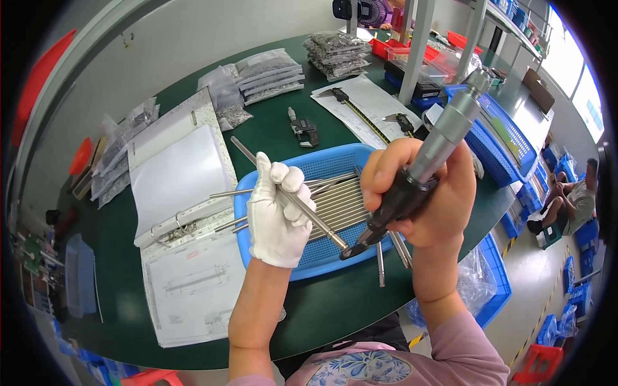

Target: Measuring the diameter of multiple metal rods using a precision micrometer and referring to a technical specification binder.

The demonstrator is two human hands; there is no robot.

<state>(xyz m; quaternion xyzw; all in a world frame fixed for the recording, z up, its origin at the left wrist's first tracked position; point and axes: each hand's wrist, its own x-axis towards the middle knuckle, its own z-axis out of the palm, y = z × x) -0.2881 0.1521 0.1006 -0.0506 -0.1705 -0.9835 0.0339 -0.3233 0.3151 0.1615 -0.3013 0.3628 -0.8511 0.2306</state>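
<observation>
Step looks like gauging a rod's end. The rod (326, 231) is up in the air over the blue basket (308, 274), its lower right tip at the jaw end of the micrometer (444, 132). Can't tell if both measuring faces touch it (too small and dark there).

Next move, my read: get the rod square between the faces, close gently, read the scale. Risk is a skewed rod giving a false size.

Left hand (277, 219), in a white glove: fingers curled round the rod, gripping it partway along, one digit sticking up. Rod slants from upper left to lower right. Forearm comes up nearly straight from the lower edge.

Right hand (444, 215), bare: wrapped round the micrometer body, thimble up and right, jaw end down and left toward the rod tip. Forearm near upright, wrist just right of the basket.

More rods (344, 202) lie side by side in the basket, some poking past the rim. Basket sits on the green bench (309, 328), drawing (193, 283) to its left, caliper (351, 108) beyond it.
</observation>
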